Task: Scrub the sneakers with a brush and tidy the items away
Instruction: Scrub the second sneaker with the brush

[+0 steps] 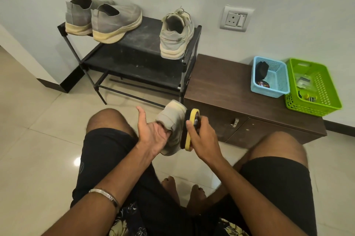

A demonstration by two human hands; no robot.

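Against suede sneaker (171, 120) — bristly brush (189, 132)

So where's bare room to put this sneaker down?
Rack top: the gap between the grey pair and the lone beige sneaker. Also the cabinet top, left of the blue basket. The cabinet's right end is crowded by the blue and green baskets.

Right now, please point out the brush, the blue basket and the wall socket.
brush (190, 130), head view, on its yellow back.
blue basket (268, 92), head view, on its front wall.
wall socket (231, 20), head view, on the socket face.
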